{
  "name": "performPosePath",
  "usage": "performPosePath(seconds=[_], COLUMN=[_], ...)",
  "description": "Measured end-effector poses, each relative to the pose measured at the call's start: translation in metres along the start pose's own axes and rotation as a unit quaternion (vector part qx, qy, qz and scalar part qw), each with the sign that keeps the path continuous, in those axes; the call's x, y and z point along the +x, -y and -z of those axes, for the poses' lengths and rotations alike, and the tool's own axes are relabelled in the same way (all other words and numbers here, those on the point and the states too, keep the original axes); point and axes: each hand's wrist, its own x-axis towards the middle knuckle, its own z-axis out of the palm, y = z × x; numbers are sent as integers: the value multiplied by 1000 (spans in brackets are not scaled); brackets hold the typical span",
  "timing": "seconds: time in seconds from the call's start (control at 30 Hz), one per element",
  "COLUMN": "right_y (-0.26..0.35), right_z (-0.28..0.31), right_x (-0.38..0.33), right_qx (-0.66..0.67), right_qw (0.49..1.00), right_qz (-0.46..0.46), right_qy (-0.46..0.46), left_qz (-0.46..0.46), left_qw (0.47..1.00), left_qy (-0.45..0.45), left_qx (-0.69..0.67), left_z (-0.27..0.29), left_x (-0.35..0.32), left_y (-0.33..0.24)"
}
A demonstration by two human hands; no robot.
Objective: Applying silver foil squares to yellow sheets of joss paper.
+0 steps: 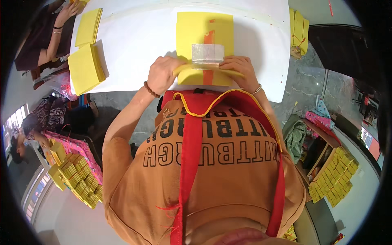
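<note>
In front of me on the white table (134, 45), a pile of yellow paper (185, 28) lies with an orange-red mark and a silvery square (208, 52) on it. The near part of the top paper is lifted and curled up in a band across the pile. My left hand (164, 73) is closed on the left end of that band, and its thumb is hidden. At the right end my right hand (240, 70) pinches the same yellow paper, fingers bent over its top. More yellow paper shows below the band, close to the table's near edge.
Two yellow paper stacks (85, 69) lie at the table's left side, near another person's hand (65, 14). Tied yellow bundles (300, 30) stand off the right edge. More bundles fill the lower left (79, 177) and lower right (332, 175). Another person sits at left.
</note>
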Motion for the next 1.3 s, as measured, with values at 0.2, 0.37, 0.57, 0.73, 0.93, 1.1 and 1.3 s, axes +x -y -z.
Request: performPosePath(seconds=[0.2, 0.37, 0.57, 0.73, 0.93, 1.1, 1.3], right_y=[9, 15, 2, -2, -1, -2, -1], right_z=[-4, -20, -21, -28, -33, -36, -39], right_x=[16, 27, 34, 36, 39, 40, 40], right_qx=[137, 220, 66, 103, 104, 112, 97], right_qw=[976, 919, 947, 917, 913, 909, 907], right_qz=[-146, -231, -240, -310, -294, -302, -307], right_qy=[-83, -234, -206, -228, -263, -266, -270], left_qz=[199, 330, 386, 407, 441, 439, 430], left_qw=[974, 907, 871, 851, 813, 822, 820], left_qy=[-4, 11, 5, -26, -30, -30, -81], left_qx=[-112, -263, -304, -332, -380, -360, -368], left_z=[0, -26, -31, -33, -30, -27, -30], left_x=[31, 34, 43, 48, 51, 52, 51], left_y=[-3, 24, 31, 27, 25, 23, 22])
